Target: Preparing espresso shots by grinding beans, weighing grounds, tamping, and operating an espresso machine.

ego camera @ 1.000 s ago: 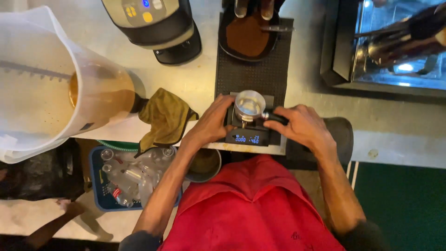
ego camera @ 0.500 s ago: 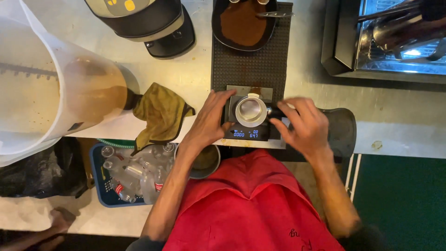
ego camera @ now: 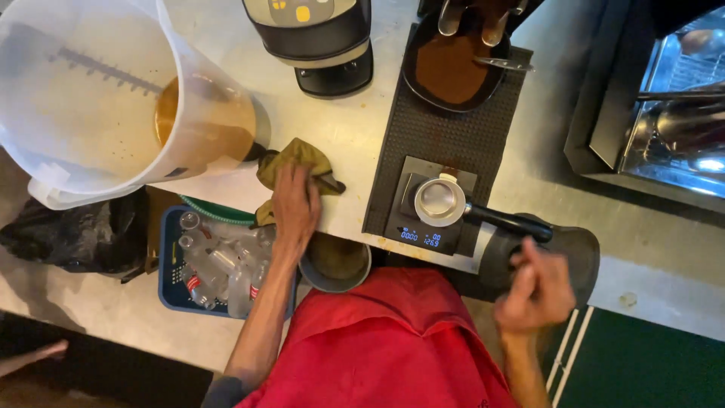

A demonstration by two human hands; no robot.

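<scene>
A metal portafilter [ego camera: 440, 201] with a black handle lies on a small black digital scale [ego camera: 427, 219] on a dark rubber mat [ego camera: 445, 147]. My left hand [ego camera: 294, 205] rests flat on an olive-green cloth [ego camera: 296, 162] at the counter's edge, left of the mat. My right hand [ego camera: 535, 289] hovers below the counter edge, just under the tip of the portafilter handle, fingers loosely curled, blurred and holding nothing that I can see. I wear a red apron [ego camera: 393, 347].
A large translucent jug [ego camera: 113, 98] with brown liquid stands at the left. A grinder base [ego camera: 321, 41] and a round tray of coffee grounds [ego camera: 451, 68] sit at the back. A round bin [ego camera: 334, 264] and a blue crate of bottles [ego camera: 215, 261] are under the counter. A steel tray [ego camera: 680, 121] is right.
Both hands have left the portafilter and scale. My left hand moved left onto the green cloth; my right hand dropped down and right below the handle.
</scene>
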